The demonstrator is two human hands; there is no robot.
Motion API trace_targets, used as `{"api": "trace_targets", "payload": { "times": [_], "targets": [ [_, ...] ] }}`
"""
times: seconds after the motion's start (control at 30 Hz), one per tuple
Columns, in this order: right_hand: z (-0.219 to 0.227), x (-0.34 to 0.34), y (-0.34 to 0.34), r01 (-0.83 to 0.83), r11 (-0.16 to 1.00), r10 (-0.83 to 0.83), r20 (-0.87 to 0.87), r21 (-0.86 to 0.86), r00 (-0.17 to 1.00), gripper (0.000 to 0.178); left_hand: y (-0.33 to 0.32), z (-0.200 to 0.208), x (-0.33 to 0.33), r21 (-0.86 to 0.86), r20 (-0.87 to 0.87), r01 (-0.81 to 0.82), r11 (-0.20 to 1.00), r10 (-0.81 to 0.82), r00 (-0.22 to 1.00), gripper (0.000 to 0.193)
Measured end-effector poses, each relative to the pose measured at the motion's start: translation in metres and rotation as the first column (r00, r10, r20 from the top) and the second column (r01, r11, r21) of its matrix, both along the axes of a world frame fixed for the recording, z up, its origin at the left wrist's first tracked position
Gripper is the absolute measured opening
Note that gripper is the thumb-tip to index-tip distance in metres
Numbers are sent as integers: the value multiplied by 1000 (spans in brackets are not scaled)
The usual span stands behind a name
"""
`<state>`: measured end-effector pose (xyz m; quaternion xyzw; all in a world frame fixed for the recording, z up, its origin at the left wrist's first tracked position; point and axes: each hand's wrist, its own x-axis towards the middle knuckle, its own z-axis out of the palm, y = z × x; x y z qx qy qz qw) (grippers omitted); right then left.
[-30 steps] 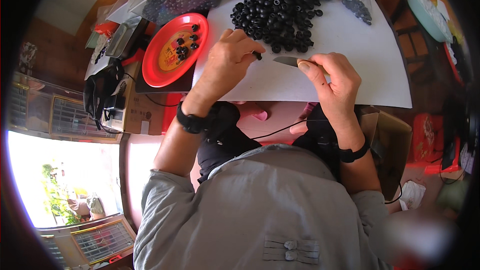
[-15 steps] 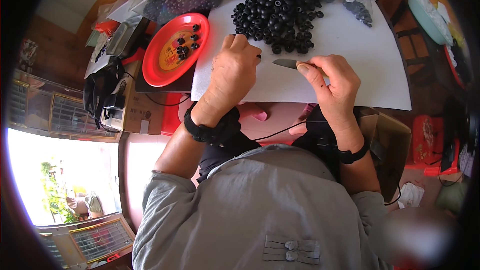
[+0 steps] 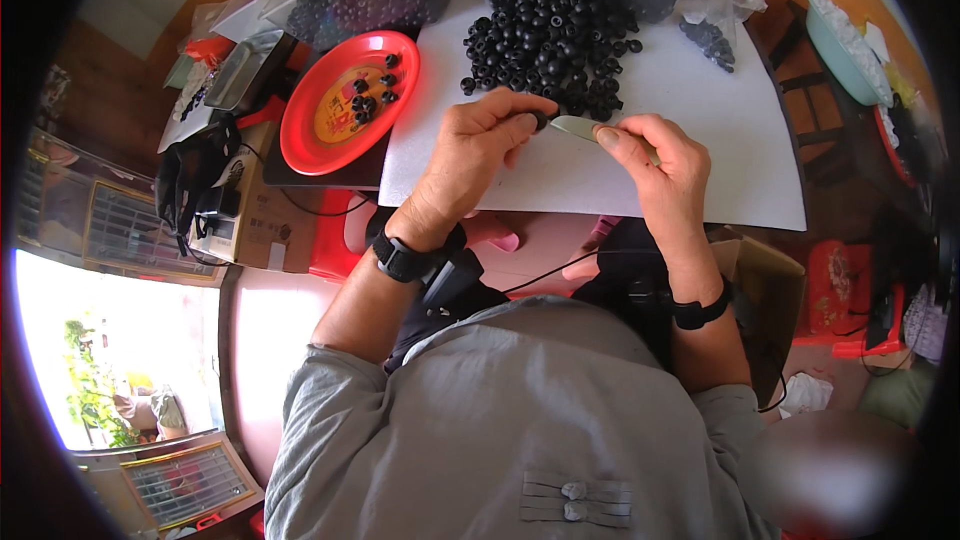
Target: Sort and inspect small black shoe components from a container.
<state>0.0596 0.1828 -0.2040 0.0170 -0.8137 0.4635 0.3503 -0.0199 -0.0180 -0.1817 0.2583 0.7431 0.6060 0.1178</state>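
Observation:
Between the thumb and forefinger of my left hand (image 3: pixel 468 152) is a small round black bead (image 3: pixel 542 121), partly covered by the fingers. My right hand (image 3: pixel 662 162) is closed around the handle of a small knife (image 3: pixel 575 127). The blade points left, and its tip is right at the bead; whether it touches I cannot tell. Both hands are over a white board (image 3: pixel 725 165). Just beyond them a heap of black beads (image 3: pixel 550 35), many with holes, spreads across the board.
Left of the board, a red plate (image 3: pixel 297 140) holds several black beads. Clear bins (image 3: pixel 370 0) of beads stand at the back, beside a plastic bag (image 3: pixel 715 15) with dark pieces. An open cardboard box (image 3: pixel 765 275) is below the board's right edge.
My left hand has turned and shifted right and slightly nearer, bringing the bead into view against the knife tip. The blade has tilted and looks brighter. My right hand has barely moved.

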Motion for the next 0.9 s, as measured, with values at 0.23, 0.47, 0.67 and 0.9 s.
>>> {"api": "trace_targets", "payload": {
  "times": [0.23,0.47,0.67,0.9],
  "targets": [
    [22,1,5,-49,988,82,226,-150,971,31,10,-9,4,448,388,88,890,-283,877,24],
    [12,-1,3,8,999,0,208,-36,978,33,13,-18,3,552,409,59,832,-332,850,23],
    [8,-2,3,29,999,-33,168,31,985,32,12,-16,3,570,443,20,821,-328,834,28],
    [5,-3,1,60,993,-71,110,106,991,31,12,-13,7,534,419,26,845,-291,860,31]
  ]
}}
